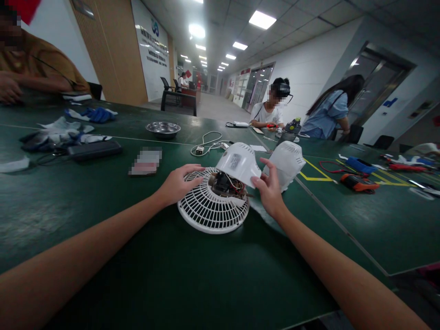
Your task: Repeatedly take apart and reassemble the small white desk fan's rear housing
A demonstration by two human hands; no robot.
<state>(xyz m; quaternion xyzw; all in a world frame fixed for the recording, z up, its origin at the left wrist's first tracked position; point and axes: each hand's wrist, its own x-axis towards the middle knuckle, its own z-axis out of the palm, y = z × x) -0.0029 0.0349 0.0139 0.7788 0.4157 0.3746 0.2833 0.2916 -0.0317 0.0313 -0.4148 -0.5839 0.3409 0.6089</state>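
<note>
— Where do we have the fan?

— The grille [209, 211] lies face down on the green counter [165, 279], nearer our edge than the far one and just left of the seam that runs toward the near right corner. The motor [222, 183] stands bare on its back.

— And our hands?

— Our left hand [178, 183] rests on the grille's left rim, fingers spread and loose, steadying rather than gripping. Our right hand [270, 192] pinches the lower edge of the white cover [239, 162] between thumb and fingers, so the cover hangs tilted over the motor, open side down.

— What do we mind here?

— The wires [235, 184], we think. Red and white leads show between motor and cover, so we judge it best to tip the cover gently and never tug it sideways. We can't tell whether the leads are fixed inside it.

— Does one hand on the rim do the job?

— It should, if we press down: the grille is light and could slide on the smooth counter.

— Anything crowding us?

— The second white shell [287, 162] sits just behind our right hand, near enough to knock. The steel bowl [163, 129] and the white cable [208, 144] lie well apart, toward the far edge.
</note>
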